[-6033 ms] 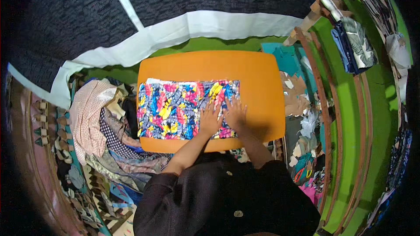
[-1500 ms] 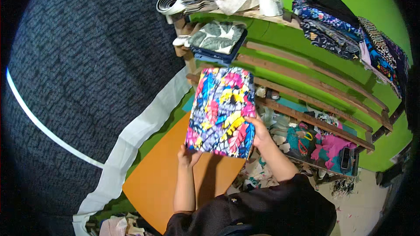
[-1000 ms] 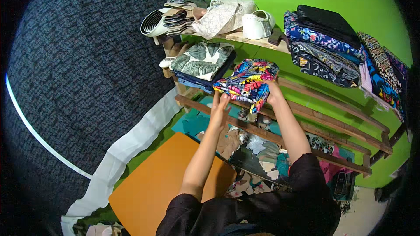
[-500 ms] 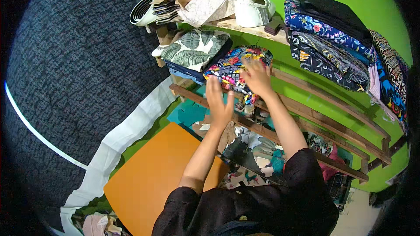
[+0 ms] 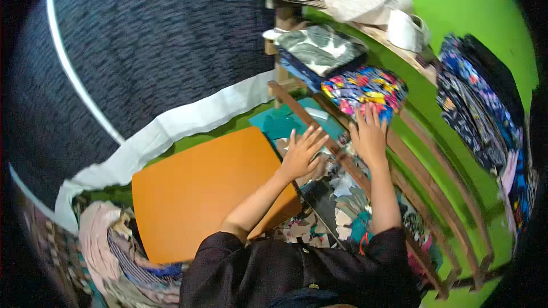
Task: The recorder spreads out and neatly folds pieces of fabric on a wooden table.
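Observation:
A folded multicoloured patterned cloth (image 5: 365, 88) lies on the slatted wooden shelf, beside a stack topped with a leaf-print cloth (image 5: 322, 48). My right hand (image 5: 370, 137) reaches up to the near edge of the multicoloured cloth, fingers stretched out, and seems to touch or nearly touch it. Lower and to the left, my left hand (image 5: 302, 157) hovers with spread fingers near the front wooden slat (image 5: 342, 157), holding nothing. The picture is somewhat blurred by motion.
An orange board (image 5: 211, 194) lies left of my arms. Fabric scraps (image 5: 308, 225) fill the space under the slats. Pale clothes (image 5: 103, 234) are heaped at lower left. White visors and cloth (image 5: 371, 3) sit on the upper shelf, with folded dark fabrics (image 5: 474, 108) at right.
The view has swung leftward, so the shelves appear farther right. My left hand has moved away from the multicoloured cloth; my right hand has slid from its top to its near edge.

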### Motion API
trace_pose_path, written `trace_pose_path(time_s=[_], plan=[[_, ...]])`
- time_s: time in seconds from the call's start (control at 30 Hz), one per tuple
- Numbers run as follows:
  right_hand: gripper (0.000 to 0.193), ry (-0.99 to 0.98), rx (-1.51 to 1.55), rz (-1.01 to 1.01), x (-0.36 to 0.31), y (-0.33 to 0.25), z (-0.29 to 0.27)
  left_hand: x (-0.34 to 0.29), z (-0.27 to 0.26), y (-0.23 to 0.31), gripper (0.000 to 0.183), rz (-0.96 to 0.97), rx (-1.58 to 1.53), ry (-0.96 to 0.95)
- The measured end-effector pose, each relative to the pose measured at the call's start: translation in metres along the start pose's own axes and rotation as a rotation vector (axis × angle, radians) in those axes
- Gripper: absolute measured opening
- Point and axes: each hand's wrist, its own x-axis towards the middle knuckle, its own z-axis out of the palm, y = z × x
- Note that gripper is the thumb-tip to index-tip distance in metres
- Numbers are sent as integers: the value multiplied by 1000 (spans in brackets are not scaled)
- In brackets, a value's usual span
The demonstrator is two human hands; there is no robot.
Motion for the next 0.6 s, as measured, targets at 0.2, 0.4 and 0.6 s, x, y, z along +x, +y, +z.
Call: trace_pose_path(time_s=[0.2,0.4,0.6], plan=[[43,-489,294,-98,-122,-74,14,-176,-44,6,50,-406,84,66],[31,-628,617,-255,-206,-157,37,-311,-105,49,35,-753,248,200],[17,-487,880,-614,-241,-243,12,-388,-169,104,10,-918,366,410]])
